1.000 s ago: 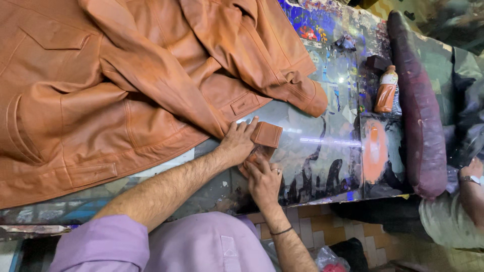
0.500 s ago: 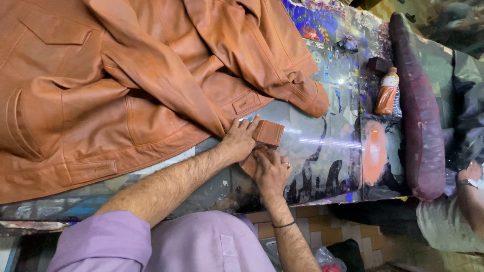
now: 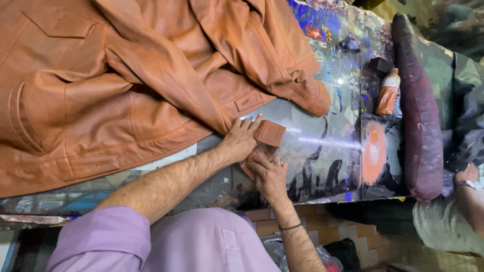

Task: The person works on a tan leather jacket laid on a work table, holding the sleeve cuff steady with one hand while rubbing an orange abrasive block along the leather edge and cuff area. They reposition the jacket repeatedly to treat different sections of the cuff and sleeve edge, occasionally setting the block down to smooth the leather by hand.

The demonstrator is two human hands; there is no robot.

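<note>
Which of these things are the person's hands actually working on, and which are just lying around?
In hand:
- small brown leather piece, under the left hand and right hand
- brown leather jacket, touched by the left hand

Lying about:
- orange-stained bottle
- dark purple roll
- small dark block
- paint-stained table

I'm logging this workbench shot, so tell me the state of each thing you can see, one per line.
Left hand: flat on the leather piece, beside the jacket hem.
Right hand: pinching the leather piece's near edge.
Leather piece: small, tan, folded, on the table.
Jacket: tan leather, spread out, rumpled.
Bottle: lying down, capped.
Table: paint-stained, glossy.
</note>
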